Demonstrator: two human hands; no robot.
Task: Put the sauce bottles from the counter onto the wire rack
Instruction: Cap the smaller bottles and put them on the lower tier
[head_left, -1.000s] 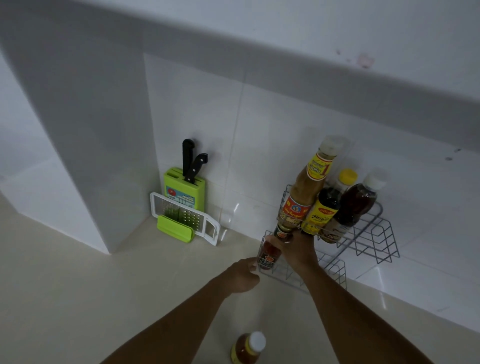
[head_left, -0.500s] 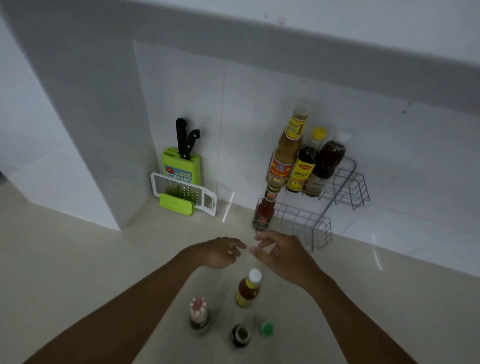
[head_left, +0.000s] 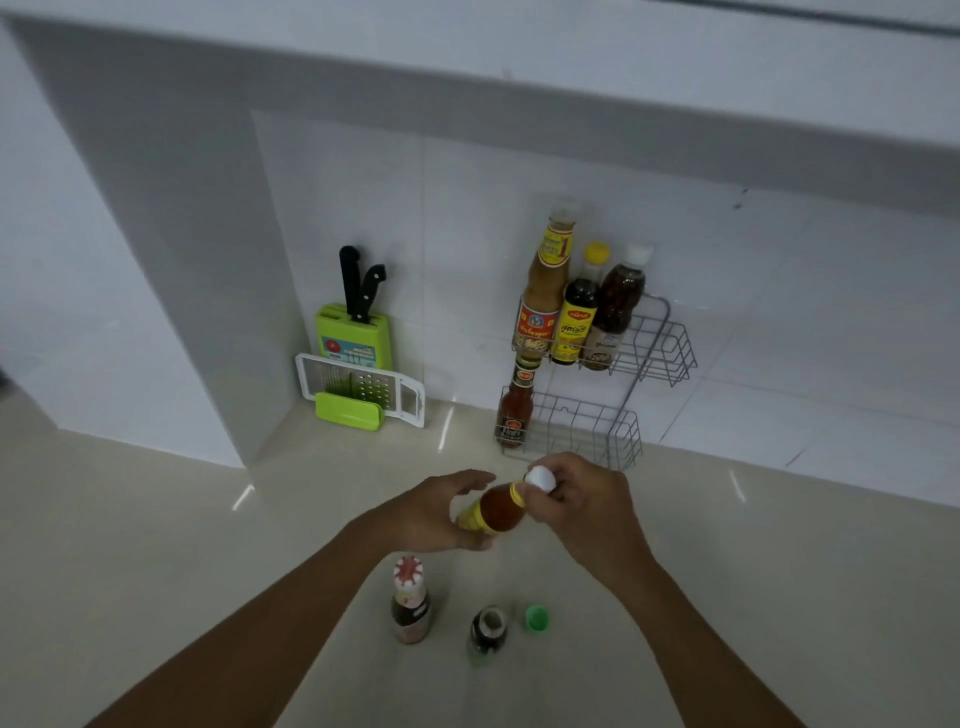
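A two-tier wire rack stands against the tiled wall. Three tall sauce bottles fill its upper tier, and a red chilli bottle stands at the left of the lower tier. In front of the rack, both hands hold an orange sauce bottle with a white cap, tilted above the counter. My right hand grips its cap and neck. My left hand cups its yellow-labelled base. Nearer me on the counter stand a dark bottle with a red-and-white cap and an uncapped dark bottle.
A loose green cap lies beside the uncapped bottle. A green knife block with two black knives and a white grater sit in the corner to the left. A white pillar rises at far left.
My hands closed on the orange bottle and lifted it off the counter, tilting it. One second ago my right hand was placing the red chilli bottle on the lower tier.
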